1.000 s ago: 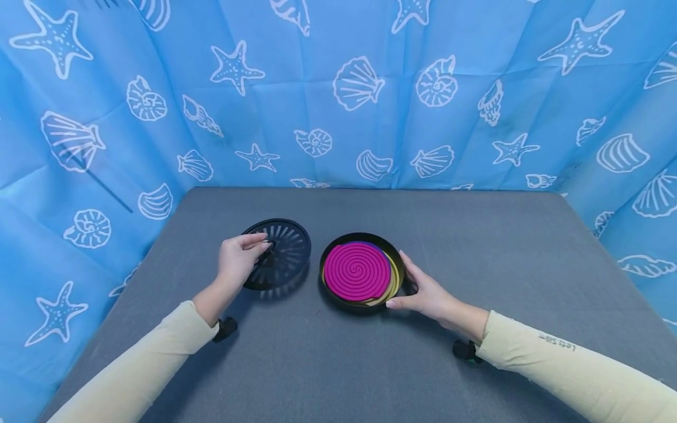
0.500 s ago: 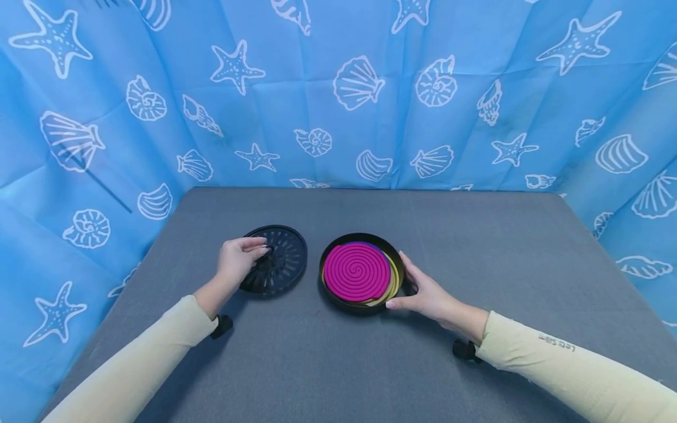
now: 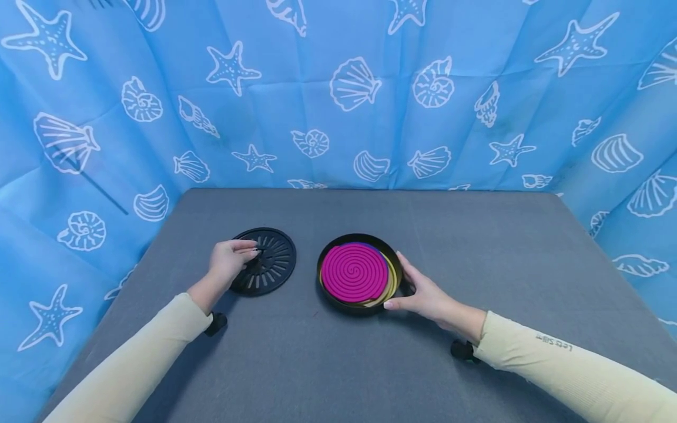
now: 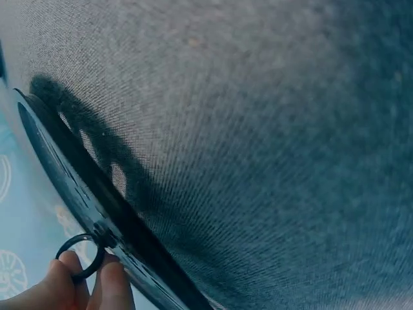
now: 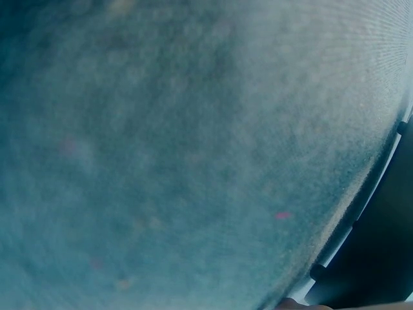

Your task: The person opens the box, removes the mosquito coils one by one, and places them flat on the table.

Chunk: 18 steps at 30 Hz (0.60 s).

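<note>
By its ring handle [image 4: 97,261], my left hand [image 3: 224,262] pinches a round black slotted lid [image 3: 280,258] at the left of the table. The lid lies low over the cloth and casts a shadow; whether its edge touches the cloth I cannot tell. To the right stands a round black tin [image 3: 338,305]. A pink spiral coil [image 3: 354,272], like a mosquito coil, lies on top inside it, with yellow and blue edges of other coils showing beneath. My right hand [image 3: 429,298] grips the tin's right side, thumb at the front rim. The right wrist view shows only the tin's dark wall [image 5: 374,252] and a sliver of hand.
Grey cloth covers the table [image 3: 338,370]. Behind it and along both sides hangs a blue curtain [image 3: 296,94] printed with white shells and starfish. A dark wrist strap piece [image 3: 215,324] sits under the left cuff, another [image 3: 463,351] under the right.
My left hand has carried the lid a little left and down, closer to the table, and the lid now looks flatter. The right hand keeps its grip on the tin.
</note>
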### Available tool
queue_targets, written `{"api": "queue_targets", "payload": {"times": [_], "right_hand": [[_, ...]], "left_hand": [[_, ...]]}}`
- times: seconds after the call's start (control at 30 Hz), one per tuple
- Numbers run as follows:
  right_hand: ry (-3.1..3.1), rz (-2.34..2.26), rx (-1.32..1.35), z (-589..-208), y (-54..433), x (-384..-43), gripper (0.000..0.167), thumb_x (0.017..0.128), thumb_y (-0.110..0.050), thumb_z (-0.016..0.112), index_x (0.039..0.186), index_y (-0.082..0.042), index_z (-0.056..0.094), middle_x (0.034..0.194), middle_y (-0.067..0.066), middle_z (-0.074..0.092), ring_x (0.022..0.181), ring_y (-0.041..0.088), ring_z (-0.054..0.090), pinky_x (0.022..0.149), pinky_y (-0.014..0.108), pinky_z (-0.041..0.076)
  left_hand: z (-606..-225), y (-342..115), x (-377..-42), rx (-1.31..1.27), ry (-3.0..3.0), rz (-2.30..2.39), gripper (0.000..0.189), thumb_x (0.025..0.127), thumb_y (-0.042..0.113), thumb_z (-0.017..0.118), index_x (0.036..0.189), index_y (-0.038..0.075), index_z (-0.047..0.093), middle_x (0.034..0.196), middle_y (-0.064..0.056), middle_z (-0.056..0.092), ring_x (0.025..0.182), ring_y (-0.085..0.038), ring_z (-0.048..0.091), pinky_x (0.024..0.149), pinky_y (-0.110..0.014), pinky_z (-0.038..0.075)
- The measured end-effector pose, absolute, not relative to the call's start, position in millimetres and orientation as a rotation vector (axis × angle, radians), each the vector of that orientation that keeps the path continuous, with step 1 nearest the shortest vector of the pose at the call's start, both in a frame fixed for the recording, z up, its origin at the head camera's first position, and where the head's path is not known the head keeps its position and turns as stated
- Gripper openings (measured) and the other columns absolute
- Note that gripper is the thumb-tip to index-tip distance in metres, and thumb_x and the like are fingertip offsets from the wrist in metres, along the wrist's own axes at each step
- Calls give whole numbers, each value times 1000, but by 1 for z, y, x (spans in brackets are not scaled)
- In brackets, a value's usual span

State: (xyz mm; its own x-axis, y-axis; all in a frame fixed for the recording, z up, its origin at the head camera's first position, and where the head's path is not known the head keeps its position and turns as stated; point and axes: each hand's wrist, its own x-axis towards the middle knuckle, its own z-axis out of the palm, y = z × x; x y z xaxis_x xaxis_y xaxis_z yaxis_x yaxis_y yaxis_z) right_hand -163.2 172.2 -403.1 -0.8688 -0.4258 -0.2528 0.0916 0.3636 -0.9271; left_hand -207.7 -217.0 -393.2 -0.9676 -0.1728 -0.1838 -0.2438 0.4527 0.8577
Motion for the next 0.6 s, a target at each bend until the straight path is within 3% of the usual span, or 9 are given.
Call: {"api": "queue_targets", "payload": {"times": [0.4, 0.6], "right_hand": [[2172, -1516, -285, -400, 174, -164, 110, 84, -15, 78, 156, -9, -5, 160, 23, -2, 145, 43, 3, 116, 59, 8], [2097, -1484, -258, -395, 179, -167, 102, 88, -16, 73, 156, -5, -3, 160, 24, 0, 145, 43, 4, 116, 58, 11]], "left_hand": [[-390, -209, -206, -400, 2625, 1519, 32, 99, 4, 54, 129, -6, 58, 125, -23, 61, 115, -35, 58, 93, -49, 50], [-383, -207, -194, -373, 2618, 1661, 40, 100, 4, 51, 138, -7, 47, 134, -24, 54, 126, -34, 50, 104, -47, 43]]}}
